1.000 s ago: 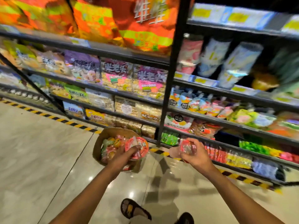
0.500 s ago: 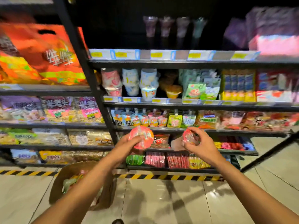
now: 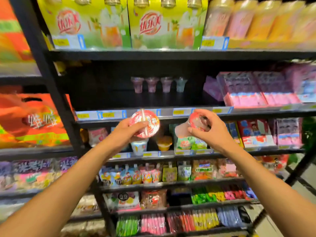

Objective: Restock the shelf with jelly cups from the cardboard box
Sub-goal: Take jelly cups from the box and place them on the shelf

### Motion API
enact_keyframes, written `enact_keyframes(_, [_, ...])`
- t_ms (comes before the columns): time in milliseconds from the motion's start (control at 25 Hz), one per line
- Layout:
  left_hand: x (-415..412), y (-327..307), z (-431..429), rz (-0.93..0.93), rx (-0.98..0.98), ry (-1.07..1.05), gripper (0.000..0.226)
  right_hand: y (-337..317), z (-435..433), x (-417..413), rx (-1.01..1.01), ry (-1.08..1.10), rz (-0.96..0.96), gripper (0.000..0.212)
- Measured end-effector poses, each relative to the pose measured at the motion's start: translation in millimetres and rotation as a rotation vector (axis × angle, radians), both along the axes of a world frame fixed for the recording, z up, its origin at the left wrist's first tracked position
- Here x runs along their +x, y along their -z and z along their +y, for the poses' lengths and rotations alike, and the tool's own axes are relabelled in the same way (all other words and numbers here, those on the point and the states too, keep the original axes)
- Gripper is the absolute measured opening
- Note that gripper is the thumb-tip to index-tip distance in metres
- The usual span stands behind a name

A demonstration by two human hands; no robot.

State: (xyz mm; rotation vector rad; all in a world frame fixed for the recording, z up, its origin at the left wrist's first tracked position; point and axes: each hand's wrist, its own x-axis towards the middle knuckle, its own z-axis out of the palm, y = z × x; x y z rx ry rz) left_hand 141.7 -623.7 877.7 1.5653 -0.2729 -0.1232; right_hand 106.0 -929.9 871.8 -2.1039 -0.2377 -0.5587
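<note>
1. My left hand (image 3: 125, 131) grips a jelly cup (image 3: 144, 124) from below, thumb across its red-and-white lid, which faces me.
2. My right hand (image 3: 209, 132) curls round a second jelly cup (image 3: 196, 123), tilted on its side, clear body pointing left.
3. Both cups hang in the air, apart from each other, before the price-tag edge of the dark shelf (image 3: 171, 100).
4. Four cups (image 3: 159, 84) stand in a row at that shelf's back.
</note>
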Motion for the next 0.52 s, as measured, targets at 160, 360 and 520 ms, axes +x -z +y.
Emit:
enact_keyframes(160, [55, -43, 8, -0.112, -0.009, -0.057, 0.016, -48, 3, 49, -0.05, 0.081, -0.121, 0.076])
enact_keyframes(360, [102, -62, 16, -0.161, 0.032, 0.002, 0.021, -70, -2, 111, -0.155, 0.27, -0.105, 0.06])
enact_keyframes(520, [123, -57, 19, -0.181, 0.094, 0.007, 0.024, -58, -20, 163, -0.283, 0.432, 0.02, 0.061])
